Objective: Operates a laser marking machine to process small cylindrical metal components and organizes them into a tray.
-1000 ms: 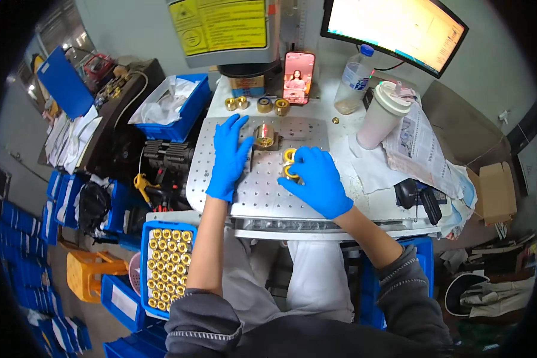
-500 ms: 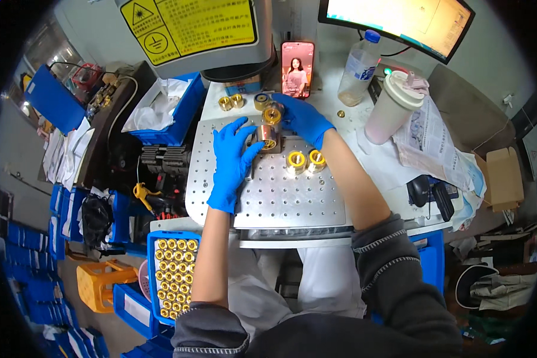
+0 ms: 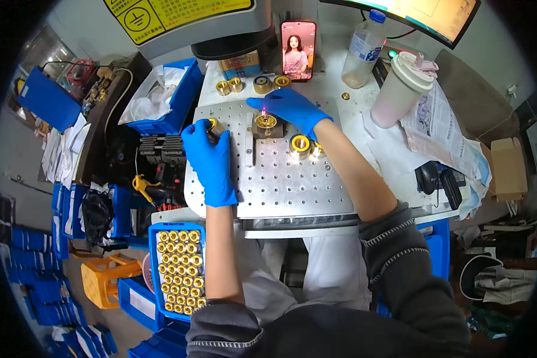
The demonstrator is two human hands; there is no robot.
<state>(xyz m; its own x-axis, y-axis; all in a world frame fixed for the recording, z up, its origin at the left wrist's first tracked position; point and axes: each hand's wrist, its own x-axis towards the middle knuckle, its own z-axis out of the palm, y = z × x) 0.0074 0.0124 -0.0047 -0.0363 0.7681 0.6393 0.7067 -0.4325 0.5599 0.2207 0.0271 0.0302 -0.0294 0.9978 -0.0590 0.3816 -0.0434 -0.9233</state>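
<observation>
Left hand [image 3: 209,164], in a blue glove, is closed around a short gold-coloured metal cylinder with a ring-shaped top [image 3: 216,126], gripped between thumb and fingers. This piece is to the left of the dark metal block [image 3: 269,132], well apart from it, above a silver metal plate dotted with holes [image 3: 292,191]. Another gold-coloured round piece with an open centre [image 3: 266,121] sits on the block, a small pinkish-red light at its far edge.

The right hand [image 3: 293,111], also in a blue glove, is open, its fingers stretched leftward just behind the block, close to the piece there; whether any finger touches that piece I cannot tell. A narrow silver metal bar [image 3: 249,140] lies just left of the block.

To the right of the block and slightly nearer the person stand two gold-topped metal cylinders [image 3: 300,145] side by side, one partly covered by the right forearm. Beyond the block, on the white bench [image 3: 394,173], are four more short round metal pieces [image 3: 235,85], with an upright lit phone [image 3: 298,51] behind them. Nearer the person and left of the block, a blue plastic tray [image 3: 154,268] carries rows of similar gold-coloured pieces [image 3: 182,260].
</observation>
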